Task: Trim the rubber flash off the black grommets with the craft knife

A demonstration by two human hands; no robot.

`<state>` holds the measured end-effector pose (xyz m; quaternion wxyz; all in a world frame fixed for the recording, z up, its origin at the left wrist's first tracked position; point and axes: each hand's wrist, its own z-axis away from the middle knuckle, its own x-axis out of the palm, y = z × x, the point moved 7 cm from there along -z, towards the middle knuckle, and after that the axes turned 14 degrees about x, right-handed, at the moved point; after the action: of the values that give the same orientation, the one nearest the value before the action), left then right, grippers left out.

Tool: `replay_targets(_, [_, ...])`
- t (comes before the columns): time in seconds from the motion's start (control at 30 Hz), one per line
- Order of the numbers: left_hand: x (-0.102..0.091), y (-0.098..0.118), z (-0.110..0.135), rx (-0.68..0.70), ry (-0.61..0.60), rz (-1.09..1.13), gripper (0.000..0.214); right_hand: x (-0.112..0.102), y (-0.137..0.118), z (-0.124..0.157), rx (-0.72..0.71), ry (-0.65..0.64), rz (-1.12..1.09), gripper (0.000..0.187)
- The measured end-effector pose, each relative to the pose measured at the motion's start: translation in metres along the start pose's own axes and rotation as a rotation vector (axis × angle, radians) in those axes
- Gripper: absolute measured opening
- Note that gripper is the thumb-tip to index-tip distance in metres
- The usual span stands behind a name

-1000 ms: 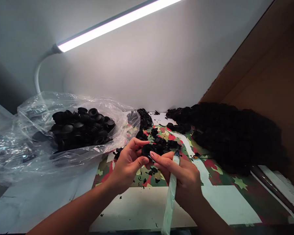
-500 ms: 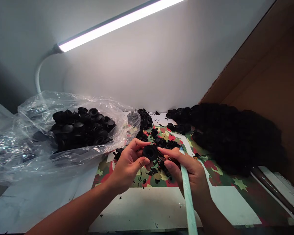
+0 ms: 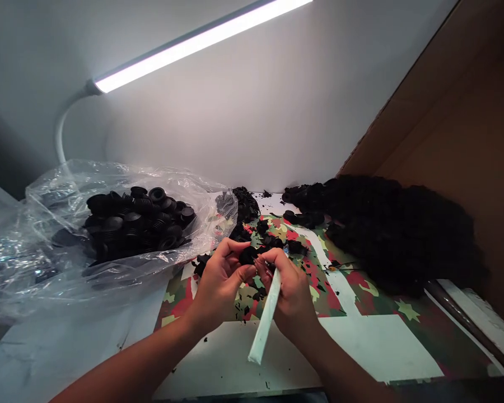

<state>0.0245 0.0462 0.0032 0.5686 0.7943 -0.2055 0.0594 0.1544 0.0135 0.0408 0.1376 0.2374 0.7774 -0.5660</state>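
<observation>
One lamp (image 3: 204, 46) lights pale wall (image 3: 235, 129), camouflage-patterned tabletop (image 3: 330, 296); left grip (image 3: 217, 285) pinches black part (image 3: 247, 256), right grip (image 3: 294, 294) holds white stick (image 3: 264, 324).

No words, numbers or signs are showing clearly enough to read, not on the white stick (image 3: 264, 327) that the right hand (image 3: 293, 291) is holding, the clear bag (image 3: 126, 275) to the left of the hands, or the brown cardboard (image 3: 474, 145) to the right of them.

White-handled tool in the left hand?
No, the white-handled tool is in the right hand, while the left hand holds a small black part.
</observation>
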Motion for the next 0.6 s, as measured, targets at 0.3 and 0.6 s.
replay_targets(0.3, [0.003,0.006,-0.003,0.058,-0.047,0.176,0.035,-0.014,0.023,-0.006,0.227,0.037,-0.173,0.032])
replay_targets(0.6, [0.001,0.002,-0.006,0.026,-0.019,0.21,0.043,-0.028,0.008,0.002,0.048,-0.064,-0.064,0.038])
